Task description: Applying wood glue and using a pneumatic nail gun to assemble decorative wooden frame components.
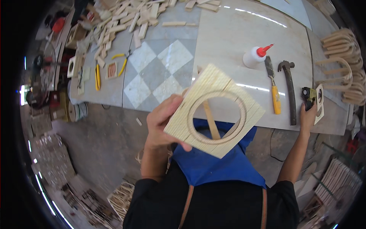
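Observation:
My left hand grips the left edge of a pale wooden box, holding it tilted above the table's front edge. A large round hole with a ring around it opens in the box's face, and a strip of wood shows through it. Far to the right, my right hand is closed around the handle of a black and yellow-green tool, whose exact kind is hard to make out. Right beside that tool lies a wooden panel with round openings.
On the table lie a hammer, a yellow-handled chisel-like blade and a white glue bottle. Yellow-handled pliers rest at left. Wood offcuts pile up behind; curved wooden pieces stack at far right.

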A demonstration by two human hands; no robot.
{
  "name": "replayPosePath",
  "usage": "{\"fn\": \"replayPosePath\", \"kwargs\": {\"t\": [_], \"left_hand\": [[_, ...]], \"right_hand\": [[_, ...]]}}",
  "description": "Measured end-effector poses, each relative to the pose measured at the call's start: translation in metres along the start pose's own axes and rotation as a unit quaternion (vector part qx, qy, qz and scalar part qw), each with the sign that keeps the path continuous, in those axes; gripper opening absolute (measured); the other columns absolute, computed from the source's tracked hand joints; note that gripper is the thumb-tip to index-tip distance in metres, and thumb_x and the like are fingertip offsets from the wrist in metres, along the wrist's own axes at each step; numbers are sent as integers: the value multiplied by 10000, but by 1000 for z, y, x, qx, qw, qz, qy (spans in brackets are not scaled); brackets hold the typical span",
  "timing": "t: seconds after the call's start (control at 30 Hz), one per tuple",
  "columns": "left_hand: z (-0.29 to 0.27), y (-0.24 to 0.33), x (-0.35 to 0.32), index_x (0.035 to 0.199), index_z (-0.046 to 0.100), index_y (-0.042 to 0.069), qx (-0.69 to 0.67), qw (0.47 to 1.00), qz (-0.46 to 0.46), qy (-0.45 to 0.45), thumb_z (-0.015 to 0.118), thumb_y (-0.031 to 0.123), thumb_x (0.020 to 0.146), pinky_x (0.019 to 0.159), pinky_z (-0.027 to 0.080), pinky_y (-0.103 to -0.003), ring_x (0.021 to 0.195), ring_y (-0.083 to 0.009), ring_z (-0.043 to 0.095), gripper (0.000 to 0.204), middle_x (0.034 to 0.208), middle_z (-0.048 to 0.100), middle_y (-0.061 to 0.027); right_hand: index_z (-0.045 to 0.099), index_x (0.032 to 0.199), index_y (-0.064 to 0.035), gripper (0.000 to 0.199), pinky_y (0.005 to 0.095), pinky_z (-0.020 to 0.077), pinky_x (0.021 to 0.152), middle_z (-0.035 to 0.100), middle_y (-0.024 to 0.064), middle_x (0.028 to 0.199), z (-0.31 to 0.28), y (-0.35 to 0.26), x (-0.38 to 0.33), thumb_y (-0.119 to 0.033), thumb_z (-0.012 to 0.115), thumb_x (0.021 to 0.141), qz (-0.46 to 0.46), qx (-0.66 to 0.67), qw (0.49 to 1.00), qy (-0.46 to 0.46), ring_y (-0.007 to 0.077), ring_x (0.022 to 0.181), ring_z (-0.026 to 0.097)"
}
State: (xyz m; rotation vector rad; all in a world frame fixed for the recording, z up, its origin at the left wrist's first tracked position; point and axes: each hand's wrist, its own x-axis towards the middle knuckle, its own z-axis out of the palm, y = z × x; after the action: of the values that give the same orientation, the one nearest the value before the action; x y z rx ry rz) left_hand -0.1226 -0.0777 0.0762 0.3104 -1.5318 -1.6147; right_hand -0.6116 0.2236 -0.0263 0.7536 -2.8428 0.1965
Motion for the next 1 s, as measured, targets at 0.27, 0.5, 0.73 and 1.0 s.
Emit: {"fn": "replayPosePath", "kwargs": {"t": [0.27, 0.5, 0.73, 1.0], "left_hand": [[2, 3, 10, 1406, 605, 116, -2, 999, -6, -36, 979, 457, 502, 889, 441, -380, 860, -191, 569, 1036, 939, 686, -53], [8, 3, 17, 1409, 608, 171, 3, 999, -27, -38, 977, 456, 534, 923, 421, -392, 835, -185, 567, 991, 918, 684, -27], [6, 1, 15, 1410, 604, 135, 21, 999, -25, -21, 973, 472, 532, 906, 449, -381, 797, -177, 567, 1011, 922, 688, -44], [16, 9, 24, 1410, 550, -34, 28, 991, -104, 78, 996, 386, 448, 1000, 501, -302, 1096, -218, 654, 1140, 1271, 684, -149]], "right_hand": [[458, 1437, 6, 567, 450, 498, 946, 617, 229, 1319, -12, -39, -6, -250, 609, 953, 22, 3, 1000, -10, 398, 1148, 627], [454, 1449, -22, 547, 450, 507, 927, 636, 220, 1293, -3, -23, 4, -226, 595, 961, 25, 22, 999, -7, 401, 1119, 642], [470, 1439, -35, 557, 444, 514, 894, 669, 222, 1218, -12, -17, 16, -232, 600, 935, 67, 31, 994, -80, 406, 1054, 659], [639, 1225, 11, 486, 426, 503, 801, 717, 185, 1015, -31, 24, 58, -333, 644, 881, 60, 70, 984, -149, 357, 874, 655]]}}
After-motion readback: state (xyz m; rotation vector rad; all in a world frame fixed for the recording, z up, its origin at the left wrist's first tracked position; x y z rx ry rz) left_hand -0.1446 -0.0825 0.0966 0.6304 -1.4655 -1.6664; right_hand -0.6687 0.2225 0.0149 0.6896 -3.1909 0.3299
